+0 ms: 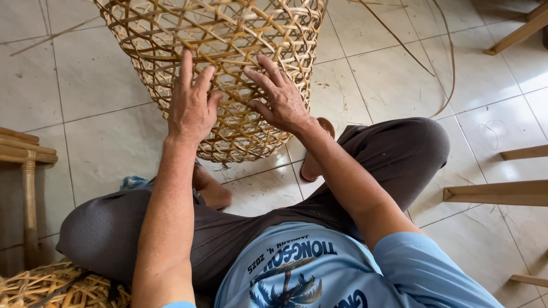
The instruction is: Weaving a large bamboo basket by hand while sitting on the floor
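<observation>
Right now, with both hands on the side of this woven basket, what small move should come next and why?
Probably a slight turn of the basket toward the body. The left hand and right hand lie flat and open on its open weave, gripping no strip, while loose strips trail on the tiled floor to the right, so that side looks unfinished.

Tall open-weave basket (228,51) of pale split bamboo strips: dry, matt, slightly fibrous. Floor (97,97) of off-white ceramic tiles, smooth with a dull sheen and dark grout lines. Light wooden furniture rails (496,193), sanded and unvarnished. Dark grey cloth trousers (399,154), matt. Light blue printed T-shirt (319,274), soft knit.
</observation>
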